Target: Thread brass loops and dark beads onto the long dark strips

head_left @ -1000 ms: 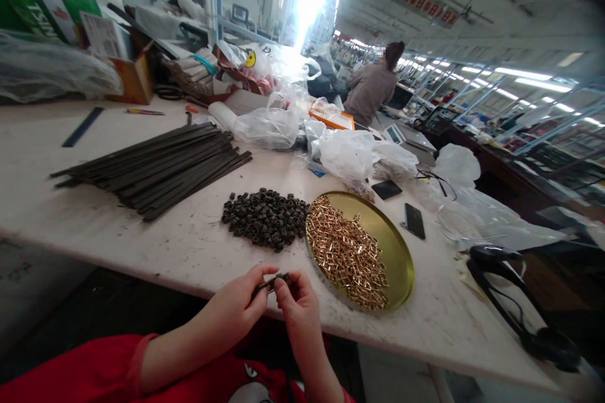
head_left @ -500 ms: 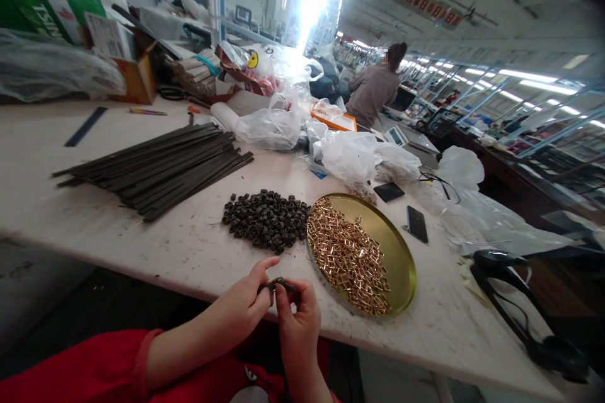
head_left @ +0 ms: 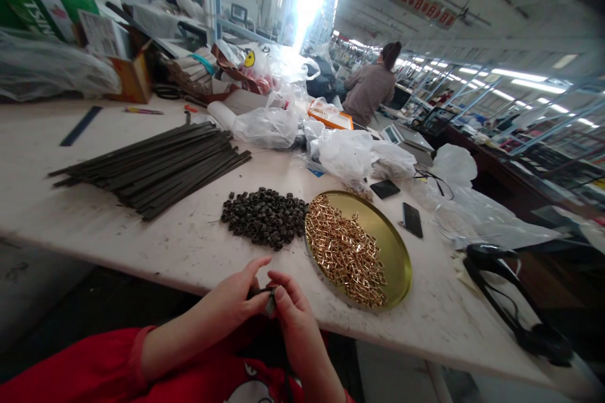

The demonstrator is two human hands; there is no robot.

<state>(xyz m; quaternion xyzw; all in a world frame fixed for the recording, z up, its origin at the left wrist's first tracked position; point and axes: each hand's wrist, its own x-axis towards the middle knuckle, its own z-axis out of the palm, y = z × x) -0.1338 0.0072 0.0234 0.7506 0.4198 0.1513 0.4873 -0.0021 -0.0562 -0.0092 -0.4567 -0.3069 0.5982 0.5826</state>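
Note:
My left hand [head_left: 239, 295] and my right hand [head_left: 295, 313] meet just off the table's front edge. Between their fingertips is a small dark strap [head_left: 270, 303], pinched from both sides; most of it is hidden by the fingers. Beyond my hands lies a heap of small black loops [head_left: 265, 217]. To its right, a round gold tray [head_left: 399, 252] bears many small gold metal buckles [head_left: 347, 252], piled toward its left side. A bundle of long dark strips [head_left: 155, 167] is spread on the table at the left.
On the table [head_left: 155, 252] are a phone [head_left: 413, 220], a flat black object [head_left: 385, 189] and clear plastic bags [head_left: 345, 151]. A black curved-frame object [head_left: 515, 308] stands at the right edge. A person [head_left: 371, 91] is farther back, facing away.
My right hand's fingers have opened out somewhat and shifted around the dark strap, which has turned between the fingertips. The whole view has shifted slightly.

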